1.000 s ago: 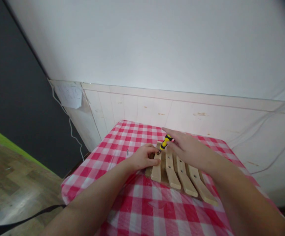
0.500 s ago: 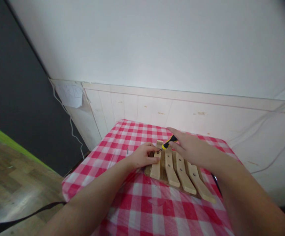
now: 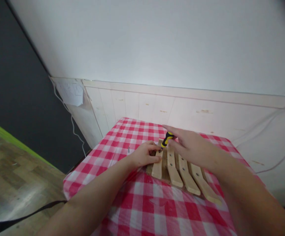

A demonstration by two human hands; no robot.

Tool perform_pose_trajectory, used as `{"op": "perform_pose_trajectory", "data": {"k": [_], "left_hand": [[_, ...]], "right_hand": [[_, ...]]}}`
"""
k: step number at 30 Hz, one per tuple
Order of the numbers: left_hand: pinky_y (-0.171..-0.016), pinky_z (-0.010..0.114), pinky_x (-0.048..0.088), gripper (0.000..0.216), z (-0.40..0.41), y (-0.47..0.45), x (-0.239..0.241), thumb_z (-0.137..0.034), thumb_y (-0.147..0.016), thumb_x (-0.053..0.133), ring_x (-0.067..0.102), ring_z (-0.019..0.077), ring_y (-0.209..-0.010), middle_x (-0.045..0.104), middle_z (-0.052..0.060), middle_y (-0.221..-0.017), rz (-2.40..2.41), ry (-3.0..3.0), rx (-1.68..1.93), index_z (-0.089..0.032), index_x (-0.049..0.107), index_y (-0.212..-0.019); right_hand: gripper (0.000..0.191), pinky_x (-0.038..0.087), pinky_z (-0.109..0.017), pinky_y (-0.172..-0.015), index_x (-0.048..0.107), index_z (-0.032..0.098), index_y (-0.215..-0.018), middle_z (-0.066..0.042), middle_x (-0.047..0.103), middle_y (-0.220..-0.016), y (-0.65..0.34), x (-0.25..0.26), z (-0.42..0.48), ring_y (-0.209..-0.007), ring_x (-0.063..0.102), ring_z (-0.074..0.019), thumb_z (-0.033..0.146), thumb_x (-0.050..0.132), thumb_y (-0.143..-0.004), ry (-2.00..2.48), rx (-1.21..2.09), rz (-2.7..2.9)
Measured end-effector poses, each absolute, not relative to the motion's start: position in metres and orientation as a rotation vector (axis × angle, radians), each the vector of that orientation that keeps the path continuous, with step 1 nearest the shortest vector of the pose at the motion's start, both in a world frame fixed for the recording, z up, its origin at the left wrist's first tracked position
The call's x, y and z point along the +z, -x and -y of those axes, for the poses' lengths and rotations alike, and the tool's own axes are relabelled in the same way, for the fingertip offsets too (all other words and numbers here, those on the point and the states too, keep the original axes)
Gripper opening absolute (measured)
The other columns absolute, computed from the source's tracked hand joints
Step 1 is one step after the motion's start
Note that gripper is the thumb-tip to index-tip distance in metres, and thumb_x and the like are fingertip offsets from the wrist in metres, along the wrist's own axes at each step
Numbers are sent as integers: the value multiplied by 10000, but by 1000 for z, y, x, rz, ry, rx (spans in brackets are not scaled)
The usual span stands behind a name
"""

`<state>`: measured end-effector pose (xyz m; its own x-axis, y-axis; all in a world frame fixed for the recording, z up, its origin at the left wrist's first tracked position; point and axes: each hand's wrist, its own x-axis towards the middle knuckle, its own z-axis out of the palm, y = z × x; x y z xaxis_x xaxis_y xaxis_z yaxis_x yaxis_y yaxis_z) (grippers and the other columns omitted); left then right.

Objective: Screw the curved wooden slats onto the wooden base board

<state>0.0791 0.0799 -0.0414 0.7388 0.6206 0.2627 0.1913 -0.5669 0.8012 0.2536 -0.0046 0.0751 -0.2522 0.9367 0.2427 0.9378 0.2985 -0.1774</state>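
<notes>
My right hand (image 3: 193, 146) holds a yellow-and-black screwdriver (image 3: 166, 139) between thumb and fingers, its index finger stretched out past the handle. The screwdriver leans to the right, its tip down at a hole near the top of the leftmost pale wooden slat (image 3: 157, 170). Thumb and fingers of my left hand (image 3: 142, 155) grip that same slat beside the tip. Under the slats lies a brown board (image 3: 165, 167). More slats of the same kind, such as the second one (image 3: 174, 175), sit to the right with dark screw heads or holes in them.
A red-and-white checked cloth (image 3: 142, 203) covers the table. A small screw (image 3: 129, 149) stands on it left of my left hand. Behind rises a white panelled wall (image 3: 142, 108) with a paper sheet (image 3: 71, 92) and a white cable (image 3: 74, 126) at left.
The screwdriver now stands more upright, its handle tipped further up. My right hand has shifted slightly left and turned. My left hand keeps its hold on the slat.
</notes>
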Motion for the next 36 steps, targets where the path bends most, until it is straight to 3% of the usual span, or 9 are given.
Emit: {"op": "perform_pose_trajectory", "data": {"k": [5,13,15,17,20,26,29,32,36], "left_hand": [[-779,300,479,366,-81,-80,-44,-306,-736,706,563,170,-870,577,65,-993,-632,-2147,679,-168,692,-1075],[-761,295,480,329,-80,-79,-42,-302,-744,695,559,159,-836,577,64,-978,-627,-2138,658,-152,697,-1036],[-785,302,478,344,-80,-79,-41,-312,-748,691,558,167,-864,569,63,-976,-631,-2157,651,-159,695,-1056],[-802,308,475,349,-80,-80,-41,-322,-750,690,557,175,-889,563,61,-980,-632,-2174,638,-171,695,-1065],[-803,313,476,341,-80,-80,-40,-317,-748,688,558,178,-888,560,59,-969,-631,-2175,636,-165,697,-1054],[-791,310,481,313,-80,-79,-39,-293,-741,688,563,173,-876,578,67,-997,-627,-2171,669,-152,698,-1020],[-778,299,480,309,-79,-80,-39,-288,-744,684,564,168,-860,583,65,-981,-629,-2181,658,-151,701,-1020],[-786,298,479,314,-79,-81,-39,-297,-737,691,564,172,-873,578,67,-982,-628,-2192,659,-153,704,-1016],[-800,302,483,317,-79,-81,-40,-306,-730,701,571,174,-880,584,68,-998,-611,-2172,684,-153,704,-1008]], "right_hand": [[532,411,-334,-565,702,180,-757,-128,697,-702,-256,81,1,-698,662,-279,557,353,-894,2250,-250,2094],[445,466,-301,-753,540,166,-1304,-121,688,-1135,-264,68,-3,-957,653,-219,306,365,-920,1803,-34,2191],[419,464,-304,-718,613,162,-1209,-122,713,-1044,-265,71,-1,-890,663,-221,314,352,-918,1849,-37,2207],[435,440,-321,-627,715,176,-904,-117,718,-802,-262,75,1,-732,661,-240,451,379,-905,2070,-91,2167],[557,401,-329,-573,692,188,-705,-133,676,-674,-252,78,1,-686,652,-272,597,354,-878,2277,-212,2044],[405,423,-282,-659,572,200,-1209,-98,709,-982,-258,72,-3,-812,644,-199,404,368,-925,1831,188,2110],[356,391,-266,-589,661,205,-948,-52,695,-789,-268,74,-3,-674,605,-171,455,414,-894,1801,257,2202],[459,310,-280,-496,662,200,-688,-61,628,-600,-266,74,-4,-551,554,-180,591,465,-826,2118,-9,2000],[384,327,-275,-505,676,207,-1069,-72,701,-766,-255,66,-8,-609,597,-191,457,488,-847,2017,-153,1911]]}}
